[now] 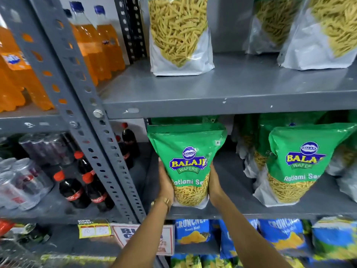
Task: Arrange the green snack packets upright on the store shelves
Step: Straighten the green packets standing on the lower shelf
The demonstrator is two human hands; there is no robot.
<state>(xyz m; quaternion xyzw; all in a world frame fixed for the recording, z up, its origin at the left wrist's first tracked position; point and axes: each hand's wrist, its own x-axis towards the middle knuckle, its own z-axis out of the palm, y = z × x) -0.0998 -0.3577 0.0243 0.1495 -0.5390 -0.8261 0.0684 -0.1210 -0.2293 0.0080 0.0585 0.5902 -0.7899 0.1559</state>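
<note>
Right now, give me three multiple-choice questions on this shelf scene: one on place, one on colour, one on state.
1. Where is the held green Ratlami Sev packet?
A. top shelf
B. middle shelf
C. floor

2. What colour are the Crunchex packets below?
A. blue
B. red
C. white

3. How is the held packet gripped?
A. left hand only
B. untouched
C. between left hand and right hand

Answers: B, its base meets that shelf; A, blue fronts show; C, a hand presses each side.
</note>
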